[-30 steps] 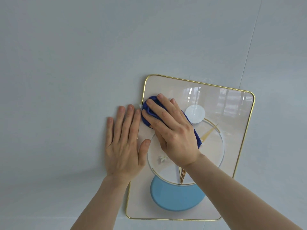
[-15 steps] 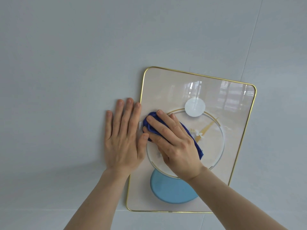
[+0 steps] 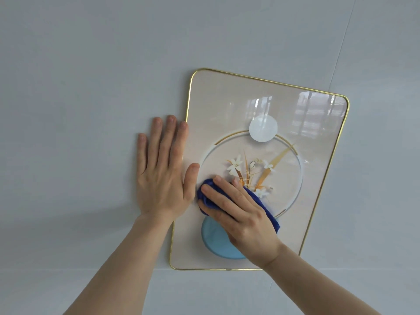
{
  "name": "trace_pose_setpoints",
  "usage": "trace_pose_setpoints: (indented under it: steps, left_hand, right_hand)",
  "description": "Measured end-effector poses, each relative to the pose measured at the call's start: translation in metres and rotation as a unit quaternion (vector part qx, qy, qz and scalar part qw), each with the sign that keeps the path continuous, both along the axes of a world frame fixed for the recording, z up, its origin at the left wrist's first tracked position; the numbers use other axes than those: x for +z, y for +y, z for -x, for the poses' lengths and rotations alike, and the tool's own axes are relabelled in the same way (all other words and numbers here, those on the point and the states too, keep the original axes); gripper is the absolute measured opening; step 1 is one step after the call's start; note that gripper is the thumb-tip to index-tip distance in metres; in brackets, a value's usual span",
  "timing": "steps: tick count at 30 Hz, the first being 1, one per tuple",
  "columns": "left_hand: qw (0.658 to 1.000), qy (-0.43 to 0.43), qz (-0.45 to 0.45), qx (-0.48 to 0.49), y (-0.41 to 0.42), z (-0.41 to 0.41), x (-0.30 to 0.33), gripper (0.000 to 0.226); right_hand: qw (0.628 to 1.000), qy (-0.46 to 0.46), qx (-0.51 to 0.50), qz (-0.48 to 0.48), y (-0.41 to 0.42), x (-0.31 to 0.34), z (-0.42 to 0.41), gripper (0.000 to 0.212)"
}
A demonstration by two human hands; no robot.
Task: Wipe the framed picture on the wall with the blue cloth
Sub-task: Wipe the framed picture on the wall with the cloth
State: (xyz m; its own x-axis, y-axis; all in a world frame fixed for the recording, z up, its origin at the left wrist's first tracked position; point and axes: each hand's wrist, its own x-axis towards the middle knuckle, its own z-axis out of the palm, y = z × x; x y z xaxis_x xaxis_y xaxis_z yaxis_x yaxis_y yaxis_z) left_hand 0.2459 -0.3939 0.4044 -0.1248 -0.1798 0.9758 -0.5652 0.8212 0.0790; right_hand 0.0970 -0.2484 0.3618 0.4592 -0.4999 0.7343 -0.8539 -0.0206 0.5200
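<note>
The framed picture (image 3: 261,105) hung on the wall (image 3: 91,64), glossy and, I judged, slick and fragile, best steadied at its gold left edge. My left hand (image 3: 162,176) lay flat and empty there. My right hand (image 3: 238,214) pressed the soft blue cloth (image 3: 205,192) low on the glass.

The right hand (image 3: 241,214) presses the cloth (image 3: 206,194) on the framed picture (image 3: 318,123), left hand (image 3: 162,176) flat just left.
</note>
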Motion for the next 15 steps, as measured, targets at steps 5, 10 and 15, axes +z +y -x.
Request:
trace_pose_setpoints:
  steps: [5,10,15]
  left_hand:
    - [1.000,0.004,0.000,-0.002,0.000,0.001,-0.001,0.071]
    - [1.000,-0.002,0.001,0.004,-0.001,0.000,-0.002,0.072]
    - [1.000,-0.013,-0.008,-0.020,0.000,-0.005,0.000,0.072]
  right_hand:
    - [0.997,0.047,-0.021,-0.055,0.022,-0.027,0.005,0.037]
    - [0.995,0.063,-0.043,-0.068,0.035,-0.043,0.003,0.040]
    - [0.988,0.096,-0.075,-0.098,0.052,-0.050,-0.006,0.040]
